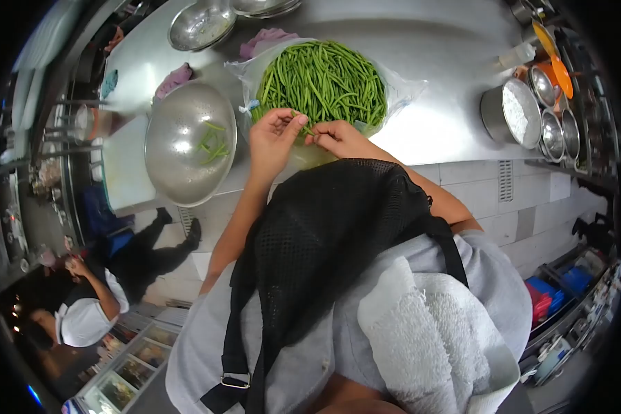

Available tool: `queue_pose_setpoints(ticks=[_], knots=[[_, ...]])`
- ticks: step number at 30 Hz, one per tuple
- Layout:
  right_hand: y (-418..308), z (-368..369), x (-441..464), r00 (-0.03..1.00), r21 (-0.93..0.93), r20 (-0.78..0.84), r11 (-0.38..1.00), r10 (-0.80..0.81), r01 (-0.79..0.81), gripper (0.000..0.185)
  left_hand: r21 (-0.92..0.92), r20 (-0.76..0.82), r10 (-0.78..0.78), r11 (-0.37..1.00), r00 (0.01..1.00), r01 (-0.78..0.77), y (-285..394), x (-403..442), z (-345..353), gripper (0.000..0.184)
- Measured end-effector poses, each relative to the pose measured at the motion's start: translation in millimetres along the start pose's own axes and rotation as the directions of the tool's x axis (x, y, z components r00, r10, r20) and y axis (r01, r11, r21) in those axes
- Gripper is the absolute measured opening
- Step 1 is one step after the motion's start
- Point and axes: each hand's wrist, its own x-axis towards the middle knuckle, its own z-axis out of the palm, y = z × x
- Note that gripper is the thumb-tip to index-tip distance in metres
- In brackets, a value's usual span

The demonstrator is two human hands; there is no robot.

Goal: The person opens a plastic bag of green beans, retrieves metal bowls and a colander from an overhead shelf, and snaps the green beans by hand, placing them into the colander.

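Observation:
A big heap of green beans [324, 79] fills a clear plastic bag [401, 93] spread open on the steel table. At the heap's near edge, my left hand [274, 140] pinches a green bean [305, 127] between thumb and fingers. The fingers of my right hand [341, 141] are closed on the same bean's other end, close beside the left. To the left stands a perforated steel colander [176, 138] with several short bean pieces [214, 143] in it.
Purple cloths [173, 81] lie by the colander and behind the bag. Steel bowls [201, 26] sit at the back left. At the right are a steel pot [510, 112] with white contents and orange utensils [562, 72]. Another person [93, 303] stands at the lower left.

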Motion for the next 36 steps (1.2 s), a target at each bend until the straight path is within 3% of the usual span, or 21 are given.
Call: queue_pose_setpoints(ticks=[1, 3, 4, 5, 6, 9, 10, 11, 12, 13, 14, 16, 19, 21, 23, 25, 27, 28, 29, 31, 36], knots=[[-2, -1, -1, 1.0, 0.015, -0.031, 1.0, -0.006, 0.006, 0.023, -0.041, 0.028, 0.009, 0.999, 1.0, -0.008, 0, 1, 2, 0.013], [-15, -10, -2, 0.985, 0.196, 0.085, 0.967, 0.149, -0.163, 0.021, -0.065, 0.116, 0.027, 0.998, 0.993, -0.019, 5, 9, 5, 0.015], [-14, -12, -1, 0.99, 0.217, 0.039, 0.966, 0.135, -0.14, 0.021, -0.281, 0.1, -0.119, 0.949, 0.988, 0.143, 10, 11, 5, 0.016], [-11, -15, 2, 0.98, 0.5, 0.101, 0.842, 0.174, -0.201, 0.021, -0.478, 0.108, -0.271, 0.829, 0.956, 0.289, 14, 14, 5, 0.017], [-11, -19, 5, 0.967, 0.727, 0.181, 0.639, 0.176, -0.253, 0.02, -0.592, 0.127, -0.311, 0.738, 0.942, 0.324, 13, 20, 2, 0.02], [-19, -31, 3, 0.993, 0.856, 0.078, 0.505, 0.09, -0.113, 0.022, -0.513, 0.234, -0.298, 0.771, 0.926, 0.378, 12, 49, -4, 0.019], [-13, -37, 3, 0.995, 0.856, 0.052, 0.509, 0.084, -0.088, 0.023, -0.346, 0.148, -0.331, 0.865, 0.932, 0.362, 8, 59, 6, 0.019], [-14, -44, 0, 0.993, 0.863, 0.013, 0.5, 0.115, -0.069, 0.024, -0.353, 0.138, -0.334, 0.863, 0.933, 0.361, 4, 66, 16, 0.019], [-10, -52, -3, 0.991, 0.864, -0.005, 0.499, 0.131, -0.062, 0.023, 0.134, 0.108, -0.207, 0.972, 0.972, 0.193, 0, 74, 25, 0.023], [-6, -58, -6, 0.989, 0.865, -0.025, 0.499, 0.146, -0.052, 0.022, 0.589, 0.144, -0.081, 0.808, 0.986, -0.019, -3, 81, 32, 0.027], [-7, -61, -9, 0.989, 0.863, -0.02, 0.502, 0.146, -0.056, 0.022, 0.587, 0.139, -0.079, 0.809, 0.987, -0.018, -6, 87, 38, 0.027], [-11, -65, -16, 0.948, 0.784, -0.158, 0.619, 0.278, -0.051, 0.018, 0.788, 0.15, 0.04, 0.599, 0.988, -0.144, -13, 93, 47, 0.028], [-20, -67, -26, 0.907, 0.697, -0.273, 0.716, 0.32, -0.043, 0.022, 0.718, 0.148, 0.007, 0.687, 0.989, -0.112, -2, 88, 37, 0.022], [-9, -78, -32, 0.914, 0.696, -0.271, 0.717, 0.303, -0.032, 0.025, 0.699, 0.161, 0.027, 0.703, 0.987, -0.133, 9, 80, 25, 0.023], [-5, -84, -30, 0.917, 0.685, -0.229, 0.723, 0.326, -0.086, 0.023, 0.682, 0.214, -0.091, 0.727, 0.973, -0.081, 37, 65, 17, 0.022], [-18, -80, -20, 0.909, 0.586, -0.234, 0.796, 0.344, -0.15, 0.026, 0.671, 0.225, -0.083, 0.736, 0.971, -0.093, 52, 49, 15, 0.02], [-40, -68, -9, 0.921, 0.062, -0.37, 0.992, 0.126, -0.111, 0.029, 0.707, 0.308, -0.138, 0.696, 0.941, -0.129, 61, 39, 15, 0.02], [-7, -68, 4, 0.941, -0.062, -0.328, 0.996, -0.079, 0.062, 0.03, 0.706, 0.303, -0.137, 0.697, 0.943, -0.126, 60, 36, 13, 0.02], [-13, -66, 4, 0.943, -0.062, -0.323, 0.996, -0.078, 0.061, 0.03, 0.721, 0.322, -0.115, 0.673, 0.94, -0.165, 57, 33, 11, 0.02], [-34, -63, 3, 0.997, -0.307, -0.074, 0.952, -0.038, 0.014, 0.031, 0.734, 0.33, -0.092, 0.651, 0.939, -0.194, 54, 26, 7, 0.02], [-43, -53, 5, 1.0, -0.438, 0.002, 0.899, -0.011, 0.011, 0.028, 0.809, 0.271, -0.146, 0.57, 0.952, -0.143, 47, 13, -2, 0.019]])
